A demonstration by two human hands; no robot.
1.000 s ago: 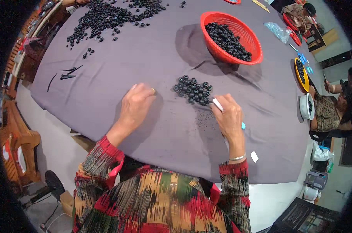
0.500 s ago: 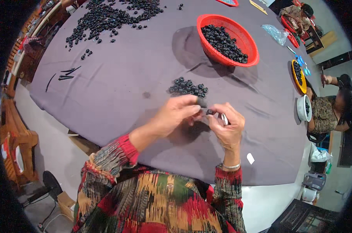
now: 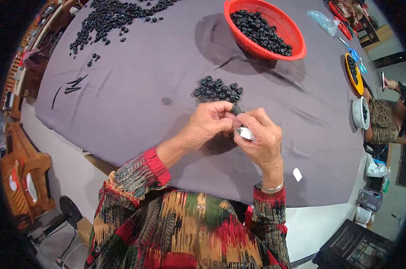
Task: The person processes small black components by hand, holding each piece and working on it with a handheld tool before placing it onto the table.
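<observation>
My right hand (image 3: 262,136) is curled around a white tool (image 3: 246,133), its fingertips meeting those of my left hand (image 3: 208,122) above the worktop (image 3: 135,130). My left fingers are drawn together, with something dark at the index tip; I cannot tell what they grip. Just beyond lies a small pile of round black parts (image 3: 218,89), and farther off a red plastic colander (image 3: 297,38) holds more.

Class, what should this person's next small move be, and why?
Probably steady the left hand while the right hand works with its white object: their fingertips meet closely, though whatever lies between is mostly hidden, and loose bead-like black pieces lie just beyond.
</observation>
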